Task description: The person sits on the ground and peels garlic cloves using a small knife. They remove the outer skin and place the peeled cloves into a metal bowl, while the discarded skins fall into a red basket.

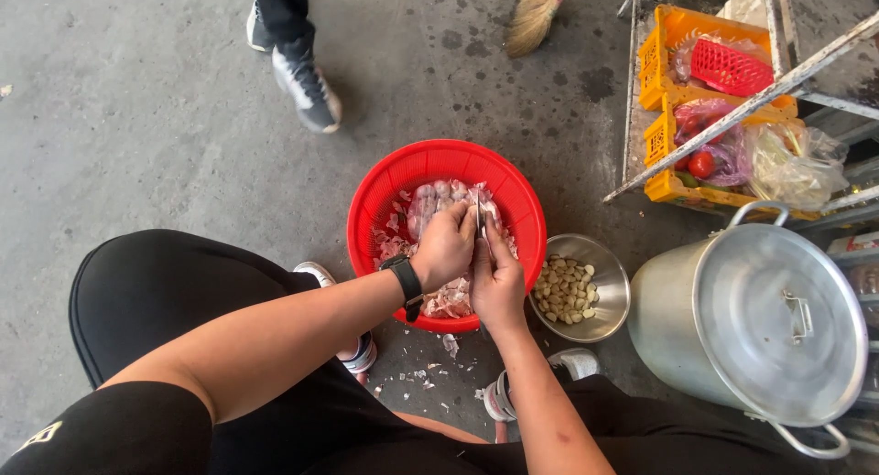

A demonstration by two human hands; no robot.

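Note:
A red plastic basket (403,178) on the concrete floor holds unpeeled garlic cloves (438,200) and loose pinkish skins. Over its near half my left hand (444,248), with a black watch at the wrist, is closed around a garlic clove that its fingers mostly hide. My right hand (495,278) grips a small knife (479,216) with the blade pointing up, against the left hand's fingers. Right of the basket sits a steel bowl (612,272) of peeled cloves (563,290).
A big lidded aluminium pot (760,319) stands at the right. Yellow crates (661,68) with bagged vegetables and a red basket sit on a metal rack at upper right. Another person's legs and shoes (307,81) and a broom head (531,17) are at the top. Garlic skins litter the floor by my feet.

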